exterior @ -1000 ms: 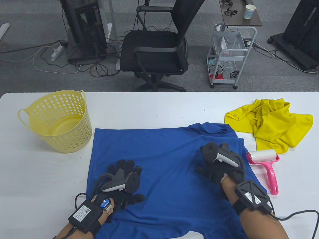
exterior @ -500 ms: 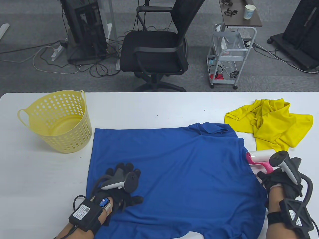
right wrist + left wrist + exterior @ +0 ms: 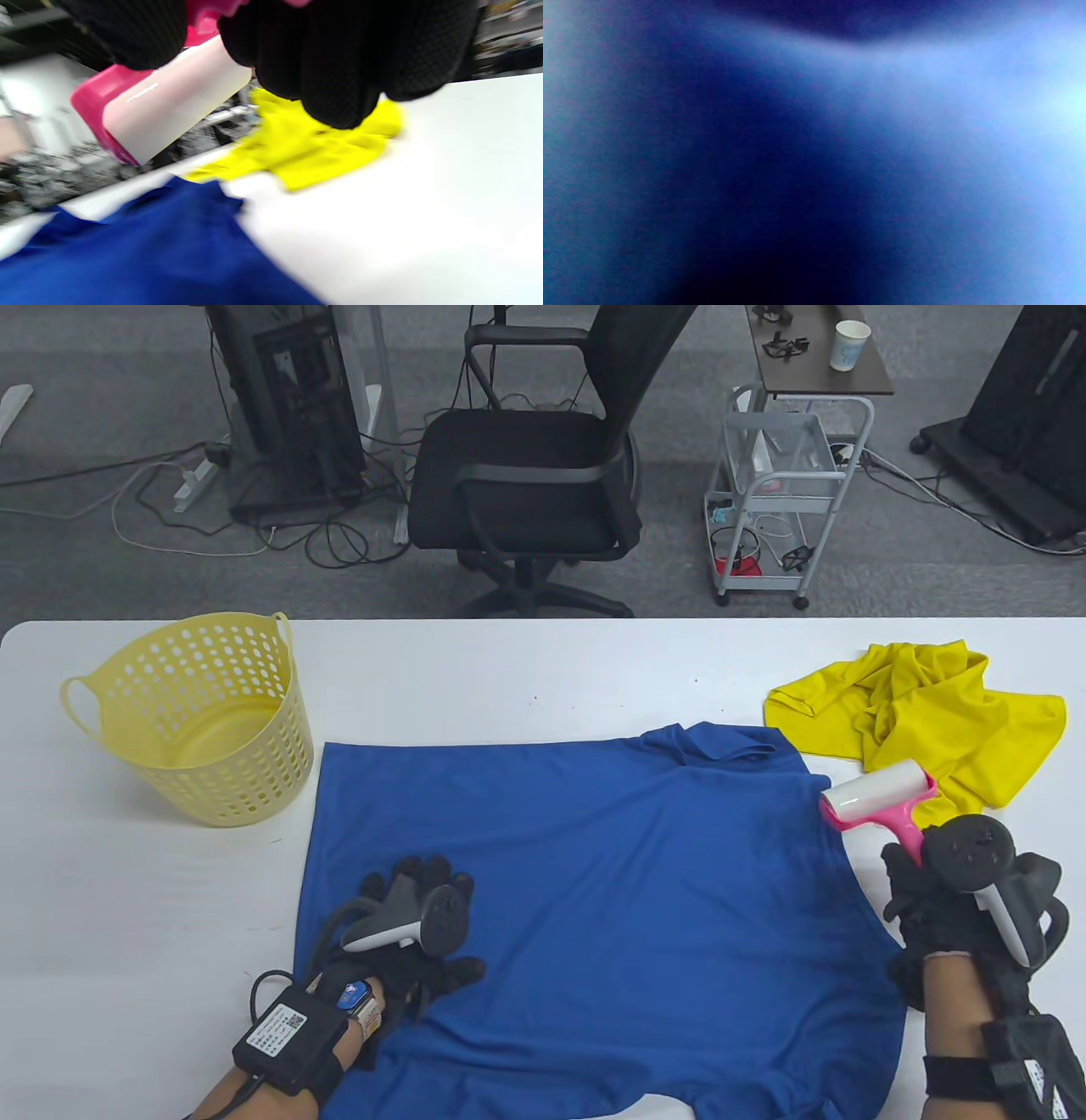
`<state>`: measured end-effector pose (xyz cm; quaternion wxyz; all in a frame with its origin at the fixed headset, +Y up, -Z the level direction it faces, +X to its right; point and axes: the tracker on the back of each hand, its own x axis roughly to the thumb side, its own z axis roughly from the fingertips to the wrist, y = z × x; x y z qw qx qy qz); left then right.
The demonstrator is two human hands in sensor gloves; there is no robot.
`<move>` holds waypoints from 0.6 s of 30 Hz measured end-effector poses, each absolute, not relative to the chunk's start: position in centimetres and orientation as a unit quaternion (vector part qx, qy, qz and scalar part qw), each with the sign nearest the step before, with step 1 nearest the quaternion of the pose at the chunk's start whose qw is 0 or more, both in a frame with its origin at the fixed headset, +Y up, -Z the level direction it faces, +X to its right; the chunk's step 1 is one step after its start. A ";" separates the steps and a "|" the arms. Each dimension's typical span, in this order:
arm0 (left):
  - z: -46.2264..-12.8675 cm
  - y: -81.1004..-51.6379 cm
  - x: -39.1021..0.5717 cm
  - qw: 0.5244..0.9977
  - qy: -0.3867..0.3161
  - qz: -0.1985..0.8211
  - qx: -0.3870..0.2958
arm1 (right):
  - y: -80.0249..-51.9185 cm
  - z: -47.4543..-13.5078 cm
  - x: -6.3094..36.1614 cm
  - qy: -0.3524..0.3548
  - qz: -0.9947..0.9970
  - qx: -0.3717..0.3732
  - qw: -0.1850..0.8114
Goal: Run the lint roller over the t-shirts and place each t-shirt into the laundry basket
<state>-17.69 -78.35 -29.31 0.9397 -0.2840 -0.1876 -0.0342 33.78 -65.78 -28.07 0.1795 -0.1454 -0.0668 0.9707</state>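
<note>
Since a moment ago my right hand picked up the lint roller by its handle, head pointing left at the blue shirt. Left hand presses flat on it.

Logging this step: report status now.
Left hand flat on blue t-shirt. Right hand grips lint roller, lifted. Basket empty. Nothing blocking.

You had no readable text in any view. The white label on the left wrist unit carried a code square and print too small to read; the label on the right wrist unit was likewise illegible.
</note>
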 end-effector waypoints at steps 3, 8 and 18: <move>-29.5 -77.5 -18.1 0.954 -0.177 -0.023 -0.240 | -63.9 -26.5 29.6 -0.023 0.971 -0.055 0.232; -30.0 -78.3 -19.1 0.947 -0.157 -0.005 -0.280 | -65.1 -24.8 24.5 0.104 0.981 0.033 0.159; -30.0 -80.1 -19.9 0.920 -0.147 -0.011 -0.362 | -69.8 -28.8 19.4 0.159 0.983 0.031 0.087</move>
